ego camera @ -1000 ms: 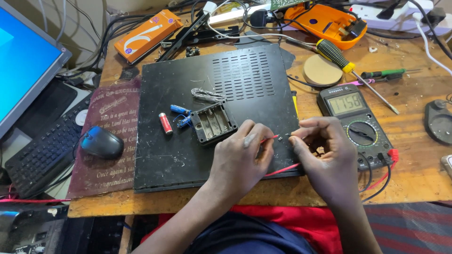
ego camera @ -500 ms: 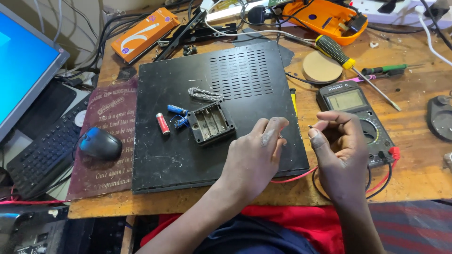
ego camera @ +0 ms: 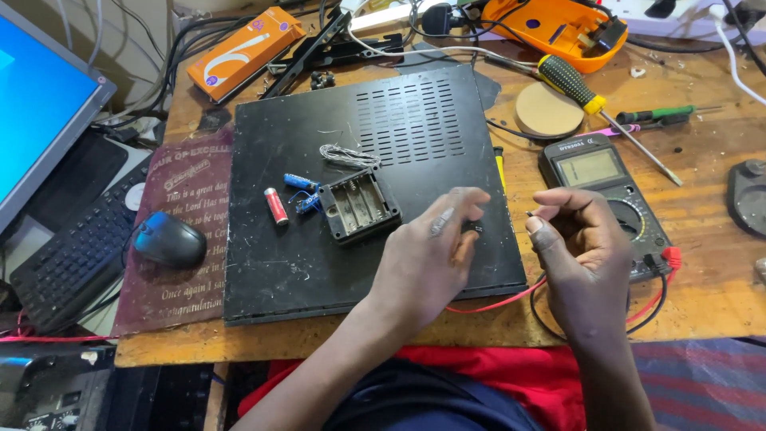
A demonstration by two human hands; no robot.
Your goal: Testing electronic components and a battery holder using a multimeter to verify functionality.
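The left hand (ego camera: 431,255) hovered over the near right part of a flat black box (ego camera: 367,183) lying on the wooden workbench (ego camera: 718,295). Its fingers were curled loosely, and I could not tell whether anything sat between them; something small and dark showed just past the fingertips, too small to make out. The right hand (ego camera: 578,247) was raised just right of the box, over the lower edge of a multimeter (ego camera: 602,199), with its fingers bent inward and thumb pressed toward the forefinger, seemingly pinching a tiny object near the fingertips (too small to identify). The two hands were near each other but apart.

A red wire (ego camera: 495,305) ran along the bench edge beneath both hands, next to a black wire (ego camera: 542,323) looping toward the multimeter.

On the box, left of the left hand, lay an open black battery holder (ego camera: 359,206) with empty slots. Just beside it lay a small blue battery (ego camera: 301,182), and a red battery (ego camera: 276,206) lay a little farther left. A coil of thin silvery wire (ego camera: 349,156) rested above the holder, near the box's vent slots.

Farther back lay a yellow-and-black screwdriver (ego camera: 570,84), a round wooden disc (ego camera: 546,112) and a green screwdriver (ego camera: 658,116). To the left sat a mouse (ego camera: 169,239) on a maroon pad (ego camera: 175,263), a keyboard (ego camera: 72,259) and an orange carton (ego camera: 246,52).
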